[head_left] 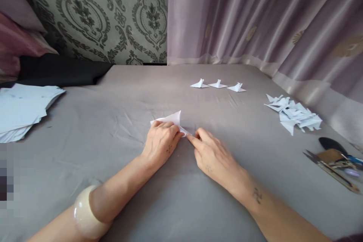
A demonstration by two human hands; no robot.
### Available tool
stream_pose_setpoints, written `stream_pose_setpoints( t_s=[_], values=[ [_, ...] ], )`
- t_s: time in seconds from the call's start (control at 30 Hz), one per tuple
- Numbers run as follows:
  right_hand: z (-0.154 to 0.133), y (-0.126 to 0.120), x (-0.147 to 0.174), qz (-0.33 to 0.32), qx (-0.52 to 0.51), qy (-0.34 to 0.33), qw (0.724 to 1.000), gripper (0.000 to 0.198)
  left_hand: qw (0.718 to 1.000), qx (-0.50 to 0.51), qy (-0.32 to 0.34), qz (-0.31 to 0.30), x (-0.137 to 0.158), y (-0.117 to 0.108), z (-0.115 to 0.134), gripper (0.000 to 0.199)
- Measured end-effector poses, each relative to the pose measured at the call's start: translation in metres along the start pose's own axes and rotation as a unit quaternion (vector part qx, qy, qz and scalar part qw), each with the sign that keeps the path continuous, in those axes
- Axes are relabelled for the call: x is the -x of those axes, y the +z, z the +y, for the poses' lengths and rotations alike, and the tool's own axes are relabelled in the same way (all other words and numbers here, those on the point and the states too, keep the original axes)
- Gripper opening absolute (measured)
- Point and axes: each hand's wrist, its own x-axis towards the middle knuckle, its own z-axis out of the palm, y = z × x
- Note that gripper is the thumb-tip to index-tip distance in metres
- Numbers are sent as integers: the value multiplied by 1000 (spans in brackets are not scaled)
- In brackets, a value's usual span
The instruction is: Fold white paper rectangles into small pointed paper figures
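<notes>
Grey cloth [170, 204]; folded paper [173, 117], long axis slanting nearward, tip rightward; left fingers [167, 126] gripping it, right fingers [193, 141] touching, grip unclear.

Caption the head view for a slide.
The left hand holds folded white paper, the right hand at its narrow tip; beyond, three paper figures sit in a row on the grey cloth.

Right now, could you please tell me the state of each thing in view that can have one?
Paper: folded, partly under the left fingers, right fingers at its tip
Three small papers: folded, in a row
Paper pile: folded, heaped
Paper stack: flat, edges uneven
Curtain: hanging in folds
Cloth: wrinkled
</notes>
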Motion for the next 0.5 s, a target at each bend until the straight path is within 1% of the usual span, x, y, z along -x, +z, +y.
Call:
stream_pose_setpoints(
  t_s=[0.13,0.3,0.37,0.5],
  values=[
    [-5,3,3,-9,50,-14,999,52,1000,3,3,0,-1,1,-1,31],
    [-8,5,8,4,94,-28,995,52,1000,5,0,-16,-2,0,-1,29],
    [-9,4,10,8,94,-28,995,51,1000,3,-1,-17,-2,-1,-1,29],
    [-9,0,11,11,66,-20,998,48,1000,1,6,-2,-1,1,-2,29]
  ],
)
